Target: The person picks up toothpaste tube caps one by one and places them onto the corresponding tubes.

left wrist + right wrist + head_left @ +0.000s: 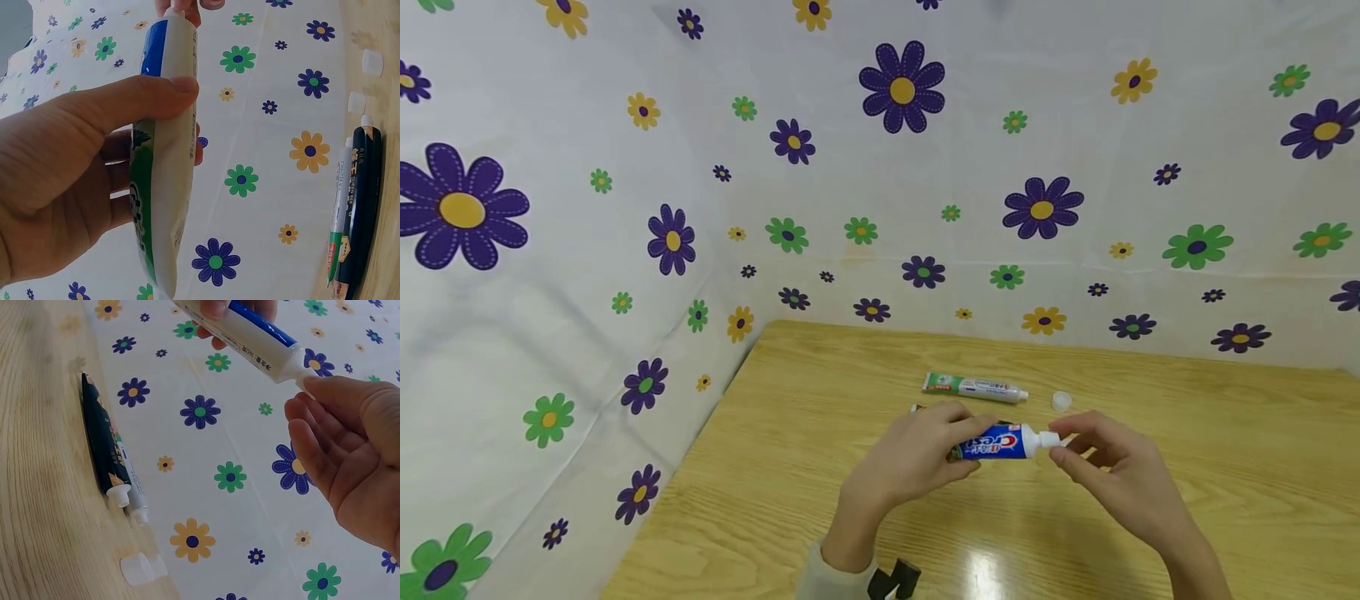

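My left hand (pixel 917 450) grips a blue and white Crest toothpaste tube (pixel 1000 442) around its body, holding it above the table. In the left wrist view the thumb lies across the tube's white back. The thumb and index finger of my right hand (pixel 1120 475) pinch the white cap (pixel 1049 439) at the tube's neck. Behind them on the table lies a green and silver toothpaste tube (pixel 977 387) without its cap. Alongside it is a dark toothpaste tube (pixel 103 440), mostly hidden by my left hand in the head view.
Two loose white caps lie on the wooden table (pixel 760 450), a larger cap (pixel 136 569) and a smaller cap (pixel 157 565), past the tubes' nozzle ends. A white flowered cloth (pixel 955 167) rises behind the table and on its left. A black device (pixel 895 577) sits by my left sleeve.
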Demonstrator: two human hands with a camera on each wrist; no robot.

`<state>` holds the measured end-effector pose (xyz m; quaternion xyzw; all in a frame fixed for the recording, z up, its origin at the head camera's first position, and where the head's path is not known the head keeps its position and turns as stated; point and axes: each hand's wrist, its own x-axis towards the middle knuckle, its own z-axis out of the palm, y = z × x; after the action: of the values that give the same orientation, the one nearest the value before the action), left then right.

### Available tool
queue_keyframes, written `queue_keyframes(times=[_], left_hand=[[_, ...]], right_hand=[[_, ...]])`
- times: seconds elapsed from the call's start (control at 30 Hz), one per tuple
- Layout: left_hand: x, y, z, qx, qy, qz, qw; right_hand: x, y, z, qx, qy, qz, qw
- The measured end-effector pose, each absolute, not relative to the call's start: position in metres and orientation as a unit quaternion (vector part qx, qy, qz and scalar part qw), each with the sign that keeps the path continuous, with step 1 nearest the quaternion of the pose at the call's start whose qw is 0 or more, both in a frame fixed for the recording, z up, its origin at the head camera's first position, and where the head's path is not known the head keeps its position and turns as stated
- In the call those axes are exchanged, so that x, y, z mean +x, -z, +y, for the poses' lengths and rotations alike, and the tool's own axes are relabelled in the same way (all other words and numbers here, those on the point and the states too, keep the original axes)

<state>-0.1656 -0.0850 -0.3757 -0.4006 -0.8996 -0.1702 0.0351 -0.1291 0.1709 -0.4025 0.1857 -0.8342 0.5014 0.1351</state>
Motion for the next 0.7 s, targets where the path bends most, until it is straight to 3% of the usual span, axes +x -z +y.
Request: queue_keyframes(times=[0.7], left_hand=[[-0.1630, 0.3722, -0.0824, -0.418, 0.137, -0.893, 0.093]], right_hand=[[-0.1326, 0.4059, 0.1684, 0.228, -0.517, -0.805, 0.182]])
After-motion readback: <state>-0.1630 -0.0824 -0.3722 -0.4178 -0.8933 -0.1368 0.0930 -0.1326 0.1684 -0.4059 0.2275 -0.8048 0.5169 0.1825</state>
